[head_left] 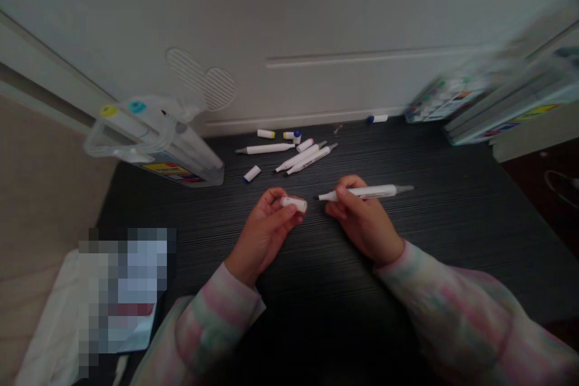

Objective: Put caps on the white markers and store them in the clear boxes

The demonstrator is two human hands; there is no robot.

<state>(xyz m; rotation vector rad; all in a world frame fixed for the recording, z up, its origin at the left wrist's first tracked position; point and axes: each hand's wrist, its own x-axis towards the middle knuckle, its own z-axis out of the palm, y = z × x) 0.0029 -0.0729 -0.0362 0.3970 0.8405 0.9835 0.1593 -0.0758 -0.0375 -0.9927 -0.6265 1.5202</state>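
Over the dark table, my left hand (266,229) pinches a white marker cap (295,204) between thumb and fingers. My right hand (364,220) grips an uncapped white marker (371,192), its narrow tip pointing left toward the cap and its grey end to the right. A small gap separates tip and cap. Beyond my hands lie more uncapped markers, among them one marker (269,149) set sideways and another marker (312,160) slanting. Loose caps are scattered around them: a blue-ended cap (252,174), a yellow-ended cap (266,133) and a pink-ended cap (305,145).
A clear plastic case (181,151) holding a few markers stands at the left. At the back right are a case full of markers (446,99) and a larger clear case (511,114). A blue-ended cap (378,119) lies by the pale wall panel (335,90). A blurred-out device (136,289) sits front left.
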